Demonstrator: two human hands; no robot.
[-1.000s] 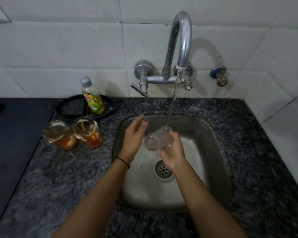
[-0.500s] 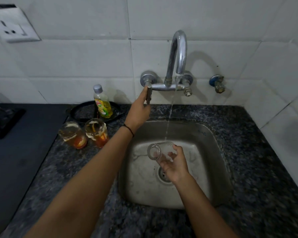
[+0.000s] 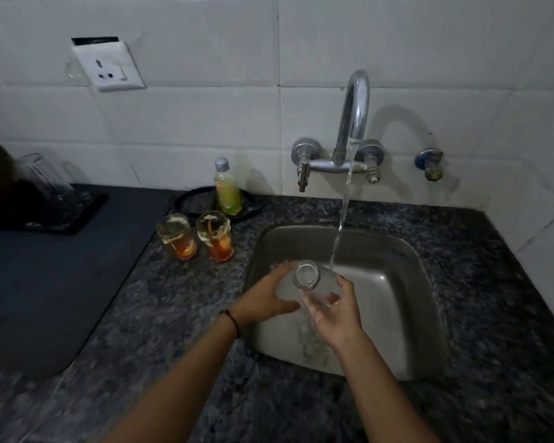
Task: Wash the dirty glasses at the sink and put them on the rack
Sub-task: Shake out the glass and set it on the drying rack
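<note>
A clear glass lies tilted over the steel sink, its mouth turned toward me, and my right hand grips it from below. Tap water falls from the faucet onto the glass. My left hand is beside the glass mouth with fingers spread and blurred; I cannot tell whether it touches the glass. Two dirty glasses with orange residue stand on the counter left of the sink. At the far left a black rack holds upturned clean glasses.
A yellow dish-soap bottle stands on a black round tray behind the dirty glasses. The tap handle hangs down at the wall. A dark mat covers the counter's left side. A wall socket is above it.
My left hand left the tap handle and came down beside the glass. The water stream is now stronger. My view shifted left, bringing the rack into sight.
</note>
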